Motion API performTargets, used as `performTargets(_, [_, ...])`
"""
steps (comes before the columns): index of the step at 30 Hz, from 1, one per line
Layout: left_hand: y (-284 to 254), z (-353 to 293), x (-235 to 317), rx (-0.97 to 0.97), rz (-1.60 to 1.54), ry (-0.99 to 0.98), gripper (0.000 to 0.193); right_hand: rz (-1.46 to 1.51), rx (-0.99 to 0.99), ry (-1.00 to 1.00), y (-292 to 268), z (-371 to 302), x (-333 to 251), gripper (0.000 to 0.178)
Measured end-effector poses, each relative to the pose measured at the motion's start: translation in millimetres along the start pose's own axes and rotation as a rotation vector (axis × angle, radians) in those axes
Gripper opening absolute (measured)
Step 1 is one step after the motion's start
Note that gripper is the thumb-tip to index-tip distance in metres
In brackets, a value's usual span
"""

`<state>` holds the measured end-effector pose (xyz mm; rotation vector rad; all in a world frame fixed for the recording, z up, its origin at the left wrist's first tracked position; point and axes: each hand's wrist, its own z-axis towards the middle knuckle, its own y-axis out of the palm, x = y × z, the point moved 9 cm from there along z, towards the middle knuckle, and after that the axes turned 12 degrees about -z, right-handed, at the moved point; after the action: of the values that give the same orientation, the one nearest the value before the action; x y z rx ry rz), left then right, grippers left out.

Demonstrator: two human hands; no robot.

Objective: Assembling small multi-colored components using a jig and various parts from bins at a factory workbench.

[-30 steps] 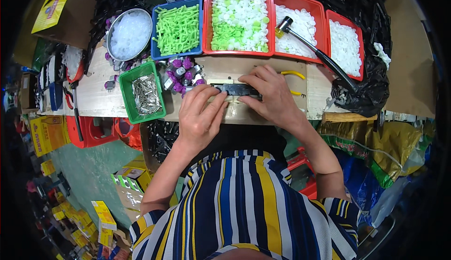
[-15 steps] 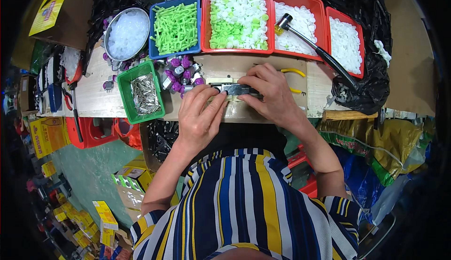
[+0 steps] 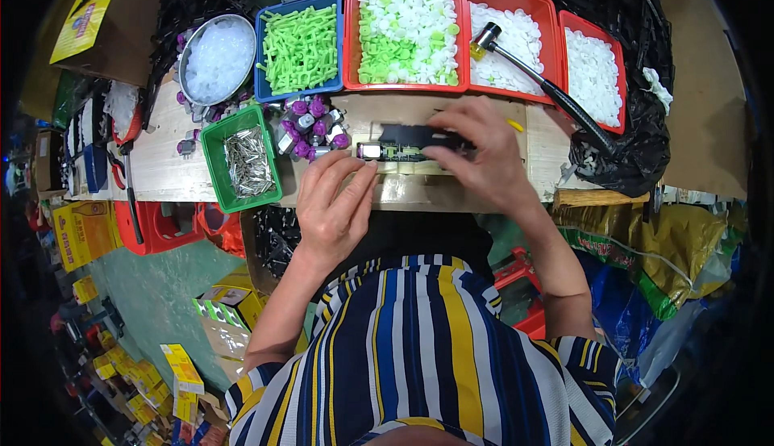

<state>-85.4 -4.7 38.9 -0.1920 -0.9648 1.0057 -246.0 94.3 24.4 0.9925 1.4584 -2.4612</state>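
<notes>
Black strip pinched at the far side of an open assembly

The black strip is pinched near its right end between the thumb and fingers of the right hand. The assembly lies just nearer the body, in a pale fixture on the table, with a silvery block at its left end and small pale-green parts beside it. Whether the strip touches the assembly cannot be told.

The left hand is placed at the fixture's left end, its fingers bent and the thumb drawn near the forefinger; whether anything is gripped there cannot be told.

As a judgement, the fixture is best steadied from the left, with the fingertips set clear of the exposed parts. The strip should be held lightly, level and in line with the assembly, so that nothing small is snagged or knocked loose. Since its left end is unsupported, tilting seems the likeliest fault. Room for the right wrist should be left beside the yellow-handled pliers, which are partly hidden behind that hand.
</notes>
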Motion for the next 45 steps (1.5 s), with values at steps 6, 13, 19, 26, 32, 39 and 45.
performTargets(6, [-1.3, -6.1, -2.0, 0.005, 0.021, -0.015, 0.029, -0.053, -0.046, -0.059, 21.1, -8.3, -13.5, 0.031])
performTargets(13, [-0.6, -7.8, -3.4, 0.003, 0.007, -0.019, 0.030, -0.106, -0.087, -0.041, 29.1, -10.6, -9.2, 0.033])
performTargets(19, [5.7, -8.7, -3.6, -0.010, -0.020, -0.017, 0.030, -0.075, -0.037, -0.084, 12.8, -6.2, -16.1, 0.031])
performTargets(26, [28.2, 4.8, -2.0, -0.064, 0.030, -0.033, 0.030, 0.042, 0.094, 0.242, -31.1, -18.0, 29.0, 0.029])
performTargets(32, [47.2, 25.6, -4.0, -0.086, 0.034, -0.065, 0.021, 0.042, 0.077, 0.275, -33.5, -33.0, 39.7, 0.032])
performTargets(39, [56.2, 30.3, -4.9, -0.128, 0.050, -0.054, 0.013, 0.072, 0.086, 0.270, -32.4, -39.4, 45.4, 0.033])
performTargets(45, [57.7, 30.7, -6.1, -0.134, 0.052, -0.057, 0.012, 0.071, 0.048, 0.264, -29.4, -39.7, 42.3, 0.033])
